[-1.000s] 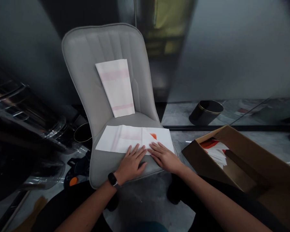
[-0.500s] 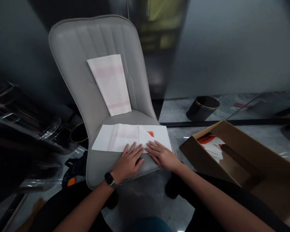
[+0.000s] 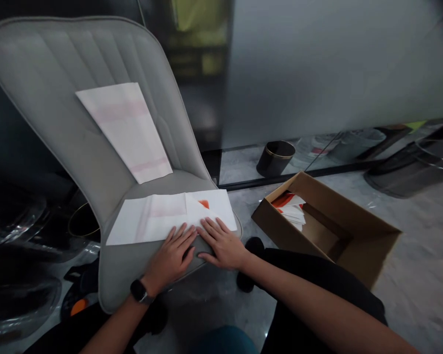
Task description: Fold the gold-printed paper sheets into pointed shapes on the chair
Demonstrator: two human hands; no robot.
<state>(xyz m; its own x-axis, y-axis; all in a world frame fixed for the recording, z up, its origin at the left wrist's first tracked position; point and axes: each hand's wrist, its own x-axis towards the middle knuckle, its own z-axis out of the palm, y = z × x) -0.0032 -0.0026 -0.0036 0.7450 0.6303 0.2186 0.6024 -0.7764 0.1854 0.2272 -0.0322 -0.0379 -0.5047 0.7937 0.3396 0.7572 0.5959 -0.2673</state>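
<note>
A white folded paper (image 3: 166, 211) with pale pink bands and a small orange patch lies across the seat of the grey chair (image 3: 112, 275). My left hand (image 3: 172, 255), with a dark watch on its wrist, rests flat with fingers stretched on the paper's front edge. Beside it my right hand (image 3: 221, 243) lies flat on the same edge, fingers extended, the fingertips of both hands almost meeting. Another folded white paper (image 3: 127, 130) with pink bands leans against the chair's backrest.
To the right on the floor stands an open cardboard box (image 3: 317, 216) with several white and orange papers (image 3: 291, 211) inside. A black bin (image 3: 275, 160) shows behind it near the grey wall panel (image 3: 317, 64). Clear plastic-wrapped items (image 3: 18, 285) are at the left.
The view has turned to the right, so the chair sits further left and more of the box shows. Both hands stay flat on the paper's front edge, the right one slightly shifted.
</note>
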